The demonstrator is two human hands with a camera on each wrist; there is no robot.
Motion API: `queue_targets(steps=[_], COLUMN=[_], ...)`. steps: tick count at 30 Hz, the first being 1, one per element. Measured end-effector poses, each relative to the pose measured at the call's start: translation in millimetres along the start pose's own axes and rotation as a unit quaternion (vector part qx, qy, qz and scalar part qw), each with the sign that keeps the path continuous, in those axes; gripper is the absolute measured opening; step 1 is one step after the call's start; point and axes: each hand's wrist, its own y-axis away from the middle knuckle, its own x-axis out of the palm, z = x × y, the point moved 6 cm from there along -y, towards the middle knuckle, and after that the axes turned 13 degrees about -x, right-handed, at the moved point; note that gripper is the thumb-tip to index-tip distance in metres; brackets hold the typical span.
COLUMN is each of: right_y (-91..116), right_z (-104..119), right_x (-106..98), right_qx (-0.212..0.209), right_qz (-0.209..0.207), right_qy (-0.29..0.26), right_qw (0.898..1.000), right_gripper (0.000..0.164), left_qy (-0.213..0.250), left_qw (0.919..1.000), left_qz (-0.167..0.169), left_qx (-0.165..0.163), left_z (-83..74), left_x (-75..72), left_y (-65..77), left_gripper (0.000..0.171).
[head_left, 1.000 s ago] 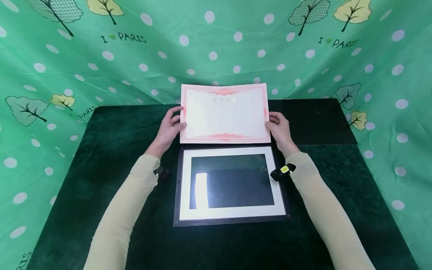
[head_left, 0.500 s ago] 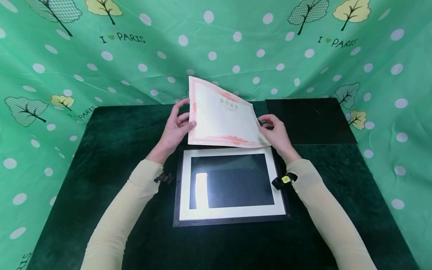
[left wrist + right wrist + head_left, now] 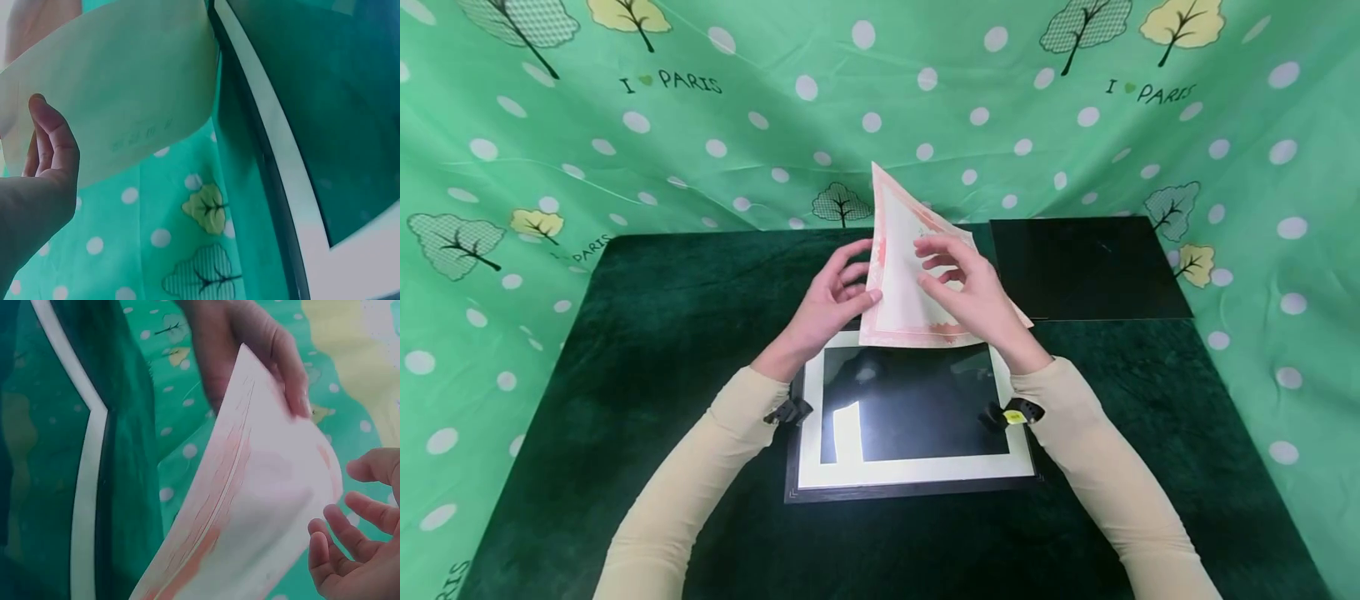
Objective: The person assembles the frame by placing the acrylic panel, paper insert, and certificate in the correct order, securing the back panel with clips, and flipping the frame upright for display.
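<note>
A certificate sheet [image 3: 897,287] with a pink border stands tilted and bowed above the far side of a picture frame [image 3: 910,492]. My left hand [image 3: 820,312] pinches the sheet's left edge between thumb and fingers. In front of the sheet is my right hand [image 3: 981,300], its fingers loosely bent and holding nothing. The right wrist view shows a gap between that hand [image 3: 365,544] and the certificate [image 3: 275,481]. Seen from the left wrist, the sheet's pale back [image 3: 137,81] rises behind the left hand [image 3: 53,175]. The dark frame lies flat with a white mat around a glossy pane.
A flat black board [image 3: 1090,267] lies at the back right of the table. Dark green cloth [image 3: 700,317] covers the tabletop. Behind and beside it hangs a green polka-dot curtain [image 3: 880,83]. Each wrist carries a small black camera strap.
The certificate, held by both hands and facing me, has turned and its left edge has swung rightward. My right hand has let go of its right edge and moved left across its front.
</note>
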Motion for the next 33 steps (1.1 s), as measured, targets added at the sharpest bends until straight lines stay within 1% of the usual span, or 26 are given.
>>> queue_targets(steps=[2, 4, 7, 12, 14, 17, 19, 22, 27, 31, 33], right_y=[-4, -7, -9, -10, -9, -8, -6, -4, -2, -2, -1], right_z=[4, 8, 12, 19, 20, 19, 18, 16, 12, 16, 19], right_x=[3, 5, 9, 12, 11, 9, 6, 0, -13, -26, -34], right_qx=[-0.003, -0.002, -0.010, -0.042, -0.044, -0.035, -0.028, -0.013, 0.011, -0.001, -0.011], right_qz=[-0.004, -0.005, -0.005, -0.007, -0.014, -0.026, -0.034, -0.045, -0.069, -0.108, -0.134], right_qy=[-0.016, -0.020, -0.012, 0.009, 0.003, -0.019, -0.039, -0.053, -0.043, -0.045, -0.056], right_qw=[1.000, 1.000, 1.000, 0.999, 0.999, 0.999, 0.998, 0.998, 0.997, 0.993, 0.989], right_gripper=[0.043, 0.047, 0.052, 0.055, 0.056, 0.054, 0.052, 0.048, 0.046, 0.045, 0.044], left_qy=[-0.007, -0.011, -0.011, -0.017, -0.021, -0.035, -0.044, -0.058, -0.066, -0.061, -0.048], left_qw=[0.9999, 0.9998, 0.9996, 0.9980, 0.9968, 0.9949, 0.9937, 0.9926, 0.9923, 0.9937, 0.9958], left_qz=[0.008, 0.015, 0.022, 0.040, 0.056, 0.076, 0.085, 0.089, 0.087, 0.074, 0.055], left_qx=[-0.004, -0.004, 0.011, 0.046, 0.052, 0.057, 0.059, 0.059, 0.060, 0.057, 0.055], left_z=[2.4, 4.1, 4.3, 0.8, -0.5, -1.7, -2.3, -2.2, -2.7, -1.9, 0.9], left_x=[6.9, 13.3, 21.1, 31.7, 35.8, 39.8, 40.9, 41.2, 39.0, 29.7, 19.8], left_y=[-0.5, -0.4, -0.1, 0.7, 1.7, 3.8, 4.8, 5.0, 3.4, 2.5, 1.3], left_gripper=[0.061, 0.061, 0.061, 0.063, 0.066, 0.070, 0.071, 0.068, 0.059, 0.052, 0.049])
